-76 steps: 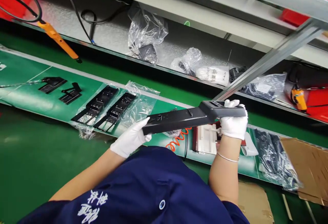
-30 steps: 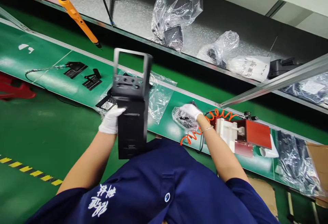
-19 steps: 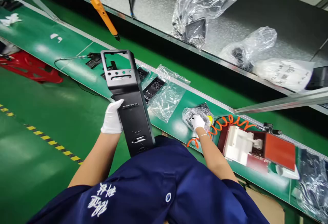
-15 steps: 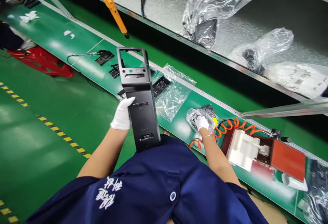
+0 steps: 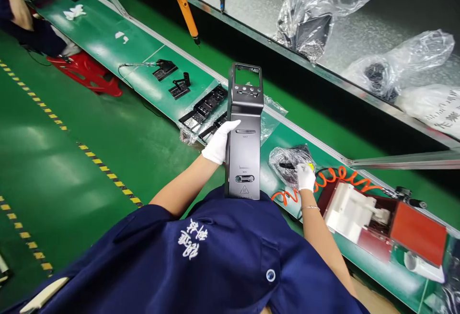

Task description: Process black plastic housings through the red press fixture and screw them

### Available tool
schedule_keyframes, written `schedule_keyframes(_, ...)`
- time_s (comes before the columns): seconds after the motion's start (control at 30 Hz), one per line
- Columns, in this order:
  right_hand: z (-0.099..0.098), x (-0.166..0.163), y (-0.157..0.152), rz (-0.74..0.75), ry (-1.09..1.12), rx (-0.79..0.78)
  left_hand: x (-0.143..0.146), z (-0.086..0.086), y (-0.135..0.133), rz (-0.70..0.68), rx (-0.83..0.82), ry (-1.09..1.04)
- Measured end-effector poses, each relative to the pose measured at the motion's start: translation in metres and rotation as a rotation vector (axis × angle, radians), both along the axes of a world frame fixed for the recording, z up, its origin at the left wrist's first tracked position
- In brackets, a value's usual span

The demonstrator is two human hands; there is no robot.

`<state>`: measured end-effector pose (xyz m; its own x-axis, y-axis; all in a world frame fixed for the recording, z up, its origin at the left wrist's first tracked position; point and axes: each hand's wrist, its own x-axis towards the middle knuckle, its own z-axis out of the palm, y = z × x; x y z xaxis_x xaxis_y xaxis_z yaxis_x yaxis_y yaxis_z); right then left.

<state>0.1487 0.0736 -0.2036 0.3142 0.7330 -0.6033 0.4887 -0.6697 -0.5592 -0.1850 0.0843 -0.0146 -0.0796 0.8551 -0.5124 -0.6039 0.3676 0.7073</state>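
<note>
My left hand (image 5: 217,145), in a white glove, grips the left edge of a long black plastic housing panel (image 5: 245,153), thumb across its front. The panel stands upright against my body, with a rectangular window at its top, slots and MAX and MIN markings. My right hand (image 5: 306,177), also gloved, is at a clear plastic bag (image 5: 282,155) on the bench, its fingers bent together. A small dark strip (image 5: 287,166) shows at its fingertips; whether it is gripped I cannot tell. A yellow spot (image 5: 311,166) shows just behind that hand.
Black frame parts (image 5: 208,102) lie on plastic beside the panel. An orange electric screwdriver (image 5: 183,5) hangs above the green bench (image 5: 104,31). A coiled orange hose (image 5: 336,176) and a red-and-white device (image 5: 419,230) are at right. Bagged parts (image 5: 312,33) sit on the shelf. Another person (image 5: 25,21) sits far left.
The view has shifted. My left hand has brought the panel to the right, turning it more upright and facing me. My right hand has moved from the bag's middle to its right side.
</note>
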Motion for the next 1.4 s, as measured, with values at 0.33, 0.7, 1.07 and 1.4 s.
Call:
schedule_keyframes(0.33, 0.099, -0.010, -0.056, -0.059, 0.473, 0.355, 0.048, 0.022, -0.004, -0.129, -0.072, 0.008)
schedule_keyframes(0.7, 0.188, -0.032, -0.115, 0.091, 0.549, 0.597, 0.083, 0.032, -0.017, -0.193, -0.004, -0.037)
schedule_keyframes(1.07, 0.205, -0.038, -0.110, 0.730, -0.441, 1.301, 0.110, 0.019, -0.018, -0.169, 0.002, -0.046)
schedule_keyframes(1.4, 0.205, -0.036, -0.108, 0.911, -0.381, 1.329, 0.117, 0.002, -0.016, -0.204, -0.049, -0.153)
